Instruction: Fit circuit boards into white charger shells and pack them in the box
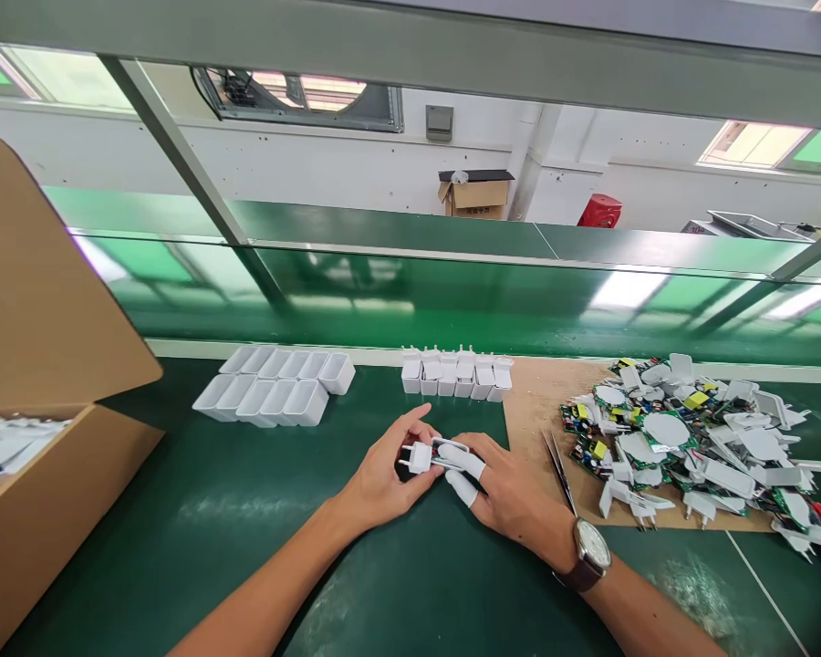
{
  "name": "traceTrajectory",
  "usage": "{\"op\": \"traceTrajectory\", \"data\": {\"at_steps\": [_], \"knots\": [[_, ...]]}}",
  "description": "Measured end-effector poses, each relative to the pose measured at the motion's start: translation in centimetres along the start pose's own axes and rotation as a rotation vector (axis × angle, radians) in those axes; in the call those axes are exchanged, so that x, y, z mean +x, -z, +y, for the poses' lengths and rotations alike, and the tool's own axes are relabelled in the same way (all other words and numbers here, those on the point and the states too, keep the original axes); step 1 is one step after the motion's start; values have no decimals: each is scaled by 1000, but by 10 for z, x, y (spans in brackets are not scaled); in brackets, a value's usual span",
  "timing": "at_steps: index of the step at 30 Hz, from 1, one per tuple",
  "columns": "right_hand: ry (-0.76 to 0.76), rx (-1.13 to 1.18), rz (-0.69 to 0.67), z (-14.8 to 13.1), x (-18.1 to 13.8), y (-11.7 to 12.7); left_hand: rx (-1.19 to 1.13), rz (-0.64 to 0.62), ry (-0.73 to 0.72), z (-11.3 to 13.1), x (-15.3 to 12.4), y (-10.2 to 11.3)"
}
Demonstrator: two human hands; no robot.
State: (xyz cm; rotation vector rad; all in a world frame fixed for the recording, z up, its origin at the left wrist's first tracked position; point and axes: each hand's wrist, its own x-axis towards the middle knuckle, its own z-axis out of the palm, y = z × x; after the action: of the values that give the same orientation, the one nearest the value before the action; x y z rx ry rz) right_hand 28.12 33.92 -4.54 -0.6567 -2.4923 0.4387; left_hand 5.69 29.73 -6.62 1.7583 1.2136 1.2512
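Observation:
Over the middle of the green bench, my left hand [387, 470] grips the white plug end of a power adapter assembly [420, 457], its two pins pointing left. My right hand [510, 482], with white covers on some fingertips, closes on the other end of the same assembly. Part of that piece is hidden under those fingers. Behind my hands stand filled white adapter cases [457, 376] in a row, plug pins up. To their left are two rows of open white cases [274, 388]. Tweezers [559, 470] lie to the right of my right hand.
A heap of circuit boards with white plug parts [698, 447] covers much of a brown cardboard sheet [530, 401] at right. An open cardboard box [61, 493] with white parts inside stands at left. A low green panel [410, 292] borders the bench's back.

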Motion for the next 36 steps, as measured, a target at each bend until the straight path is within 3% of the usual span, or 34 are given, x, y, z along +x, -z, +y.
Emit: {"op": "traceTrajectory", "data": {"at_steps": [4,9,15,17,20,23,26,29,36], "knots": [[-77,79,-9,-1,0,-2,0,3,16,0,0,0],[-124,202,138,5,-3,-3,-4,2,-2,-2,0,0],[-58,156,16,5,-2,-4,0,-7,10,-3,0,2],[-150,299,50,5,0,-7,9,-12,-6,-3,-1,2],[-411,698,114,4,5,-12,51,1,-92,-1,-1,0],[-613,1071,39,1,9,-14,140,65,-199,4,-1,-4],[-672,1258,-11,-5,12,-14,231,112,-281,9,0,-8],[-676,1308,3,-9,14,-13,287,119,-340,10,0,-8],[-657,1180,-3,-11,15,-13,337,116,-358,8,1,-8]]}}
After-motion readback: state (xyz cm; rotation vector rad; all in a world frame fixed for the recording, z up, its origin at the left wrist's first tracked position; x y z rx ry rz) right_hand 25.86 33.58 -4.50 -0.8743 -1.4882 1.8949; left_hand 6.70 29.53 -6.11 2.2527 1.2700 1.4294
